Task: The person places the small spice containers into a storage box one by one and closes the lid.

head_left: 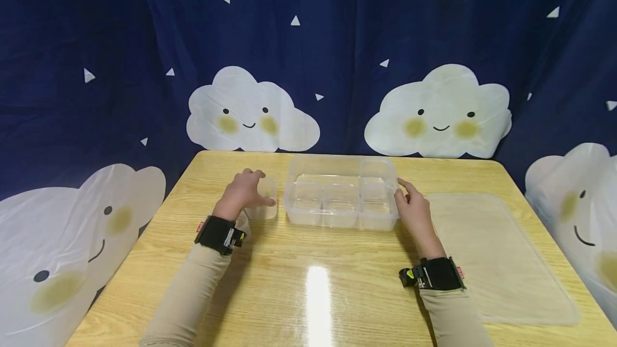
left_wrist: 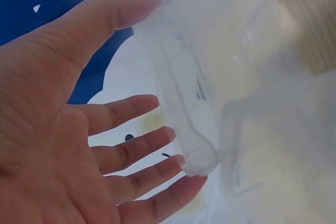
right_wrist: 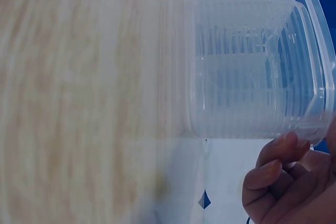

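Note:
A clear plastic box [head_left: 322, 219] with several compartments stands on the table. At its right side is my right hand [head_left: 414, 209]; in the right wrist view its fingers [right_wrist: 283, 153] are curled with the tips against the box wall, and the thumb is mostly cut off at the frame edge. To the left of the box sits a small clear container [head_left: 268, 189]. My left hand [head_left: 243, 191] reaches over it, thumb and fingers spread wide. Those fingers [left_wrist: 142, 140] are nearly straight, with tips at the small container's edge [left_wrist: 194, 153].
A flat translucent lid [head_left: 496, 256] lies on the right of the wooden table [head_left: 270, 288]. Under the left wrist a piece of clear plastic [head_left: 243, 222] shows partly. Behind the table hangs a dark blue curtain [head_left: 337, 42] with clouds.

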A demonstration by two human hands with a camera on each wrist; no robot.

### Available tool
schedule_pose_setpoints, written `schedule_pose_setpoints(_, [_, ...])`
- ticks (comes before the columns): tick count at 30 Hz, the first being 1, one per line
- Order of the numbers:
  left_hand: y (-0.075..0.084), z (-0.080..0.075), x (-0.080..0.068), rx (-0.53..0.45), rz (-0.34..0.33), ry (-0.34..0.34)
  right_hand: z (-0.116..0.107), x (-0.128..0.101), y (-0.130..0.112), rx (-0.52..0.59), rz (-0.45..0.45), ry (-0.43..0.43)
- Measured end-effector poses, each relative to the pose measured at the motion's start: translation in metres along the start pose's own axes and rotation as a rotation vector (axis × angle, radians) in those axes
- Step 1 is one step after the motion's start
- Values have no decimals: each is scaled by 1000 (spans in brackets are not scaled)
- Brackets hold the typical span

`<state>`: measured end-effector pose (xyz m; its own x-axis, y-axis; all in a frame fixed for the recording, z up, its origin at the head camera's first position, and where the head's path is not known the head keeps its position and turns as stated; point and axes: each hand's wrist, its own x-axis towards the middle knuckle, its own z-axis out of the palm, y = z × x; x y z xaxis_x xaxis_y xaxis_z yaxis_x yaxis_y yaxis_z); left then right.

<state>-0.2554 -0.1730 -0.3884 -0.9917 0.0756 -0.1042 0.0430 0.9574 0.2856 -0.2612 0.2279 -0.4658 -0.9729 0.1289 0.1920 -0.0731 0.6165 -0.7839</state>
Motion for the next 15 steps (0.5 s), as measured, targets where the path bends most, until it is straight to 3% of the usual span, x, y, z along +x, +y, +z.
schedule_pose_setpoints(9, [8,-30,-2,47,43,75,1,0,-1,5,4,1])
schedule_pose_setpoints(15, [23,-56,0,65,85,123,1,0,-1,7,-22,13])
